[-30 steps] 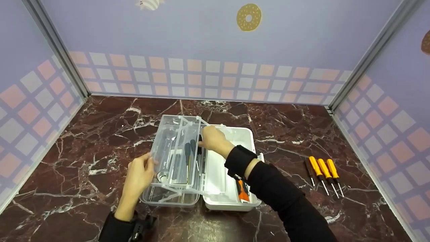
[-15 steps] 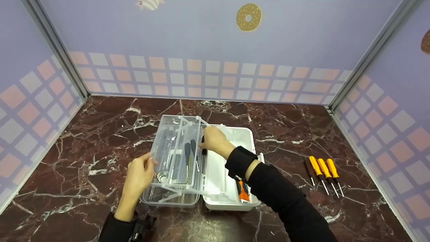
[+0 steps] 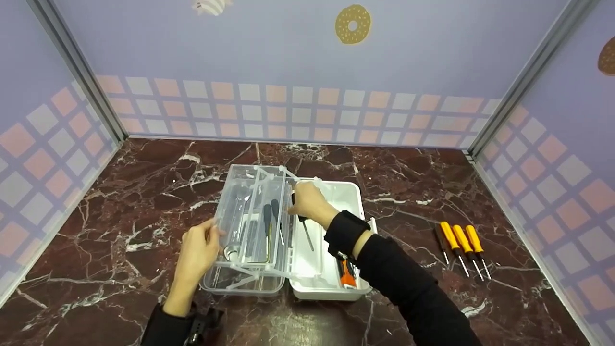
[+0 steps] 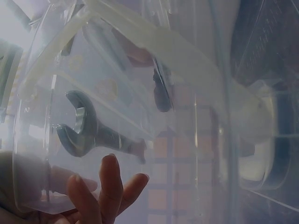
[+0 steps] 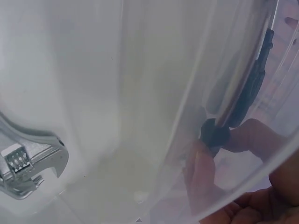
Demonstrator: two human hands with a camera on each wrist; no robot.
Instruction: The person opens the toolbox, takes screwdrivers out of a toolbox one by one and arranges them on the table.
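In the head view my right hand (image 3: pixel 310 201) pinches the dark handle of a screwdriver (image 3: pixel 308 235), its shaft slanting down over the white toolbox base (image 3: pixel 331 295). The right wrist view shows finger and thumb on the dark handle (image 5: pixel 215 134), seen through clear plastic. My left hand (image 3: pixel 198 250) grips the left edge of the raised clear tray (image 3: pixel 240 173), with fingers (image 4: pixel 111 182) against its wall in the left wrist view. Inside lie two dark-handled screwdrivers (image 3: pixel 267 216) and an open-end wrench (image 4: pixel 105 135).
Three yellow-handled screwdrivers (image 3: pixel 461 240) and a small dark one (image 3: pixel 439 238) lie on the marbled table at right. An orange-and-black tool (image 3: pixel 347 274) sits in the toolbox base. The right wrist view shows an adjustable wrench (image 5: pixel 32 163). Patterned walls enclose the table.
My right hand has shifted slightly right, carrying the dark-handled screwdriver from the clear tray's right edge to over the white base, where its shaft now shows. The left hand stays in place.
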